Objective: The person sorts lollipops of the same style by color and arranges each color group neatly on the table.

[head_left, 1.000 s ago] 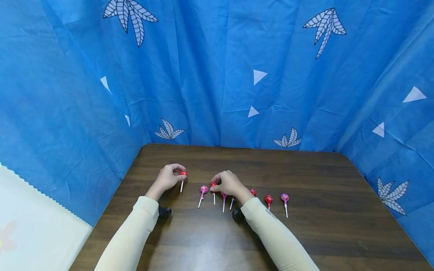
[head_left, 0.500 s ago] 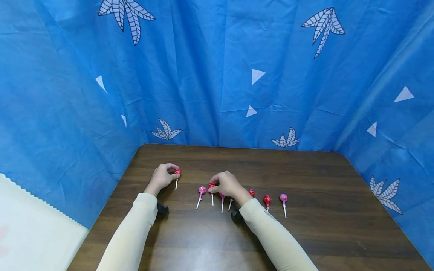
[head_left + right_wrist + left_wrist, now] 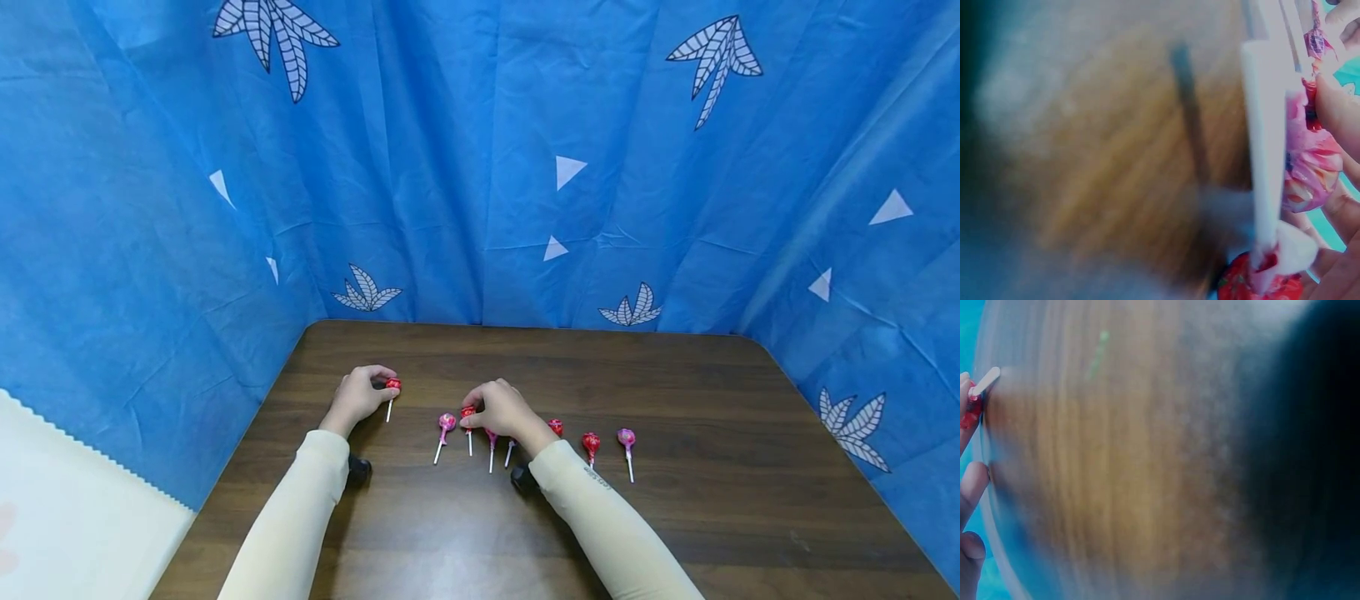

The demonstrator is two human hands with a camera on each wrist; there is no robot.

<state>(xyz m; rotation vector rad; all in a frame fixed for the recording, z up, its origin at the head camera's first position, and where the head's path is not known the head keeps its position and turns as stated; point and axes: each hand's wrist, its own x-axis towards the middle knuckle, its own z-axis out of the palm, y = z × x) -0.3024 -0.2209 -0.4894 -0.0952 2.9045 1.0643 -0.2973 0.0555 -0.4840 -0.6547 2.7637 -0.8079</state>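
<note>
Head view: hands (image 3: 362,395) (image 3: 501,410) round red lollipops (image 3: 393,384) (image 3: 468,412) (one pinch each), broad tabletop (image 3: 712,408) toward right edge (image 3: 842,457).

The table (image 3: 750,433) has a smooth wood-grain top with a glossy sheen; the curtain (image 3: 442,175) looks like thin creased cloth, faintly shiny; the lollipop wrappers (image 3: 1316,178) look like crinkled, glossy plastic; their sticks (image 3: 1265,137) look smooth and matt; the sleeves (image 3: 288,508) are matt cloth.
</note>
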